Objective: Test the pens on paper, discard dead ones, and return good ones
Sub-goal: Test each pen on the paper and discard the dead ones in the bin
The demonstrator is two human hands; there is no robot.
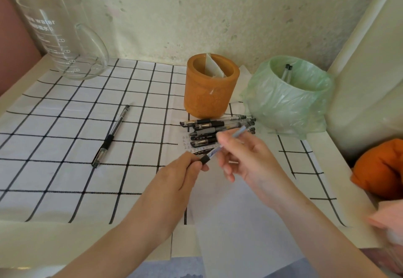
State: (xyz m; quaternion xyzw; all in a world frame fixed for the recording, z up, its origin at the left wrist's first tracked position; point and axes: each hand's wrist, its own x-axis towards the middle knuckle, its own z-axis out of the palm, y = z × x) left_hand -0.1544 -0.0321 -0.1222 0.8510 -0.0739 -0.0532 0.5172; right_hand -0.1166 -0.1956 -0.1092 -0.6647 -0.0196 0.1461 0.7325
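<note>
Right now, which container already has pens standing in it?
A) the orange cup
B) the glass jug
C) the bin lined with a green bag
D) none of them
C: two pens lean inside the green-lined bin, while the orange cup holds only a folded slip and the glass jug shows no pens.

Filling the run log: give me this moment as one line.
left hand: pinches black cap | right hand: grips pen | pen pile: on paper | bin: two pens inside
</note>
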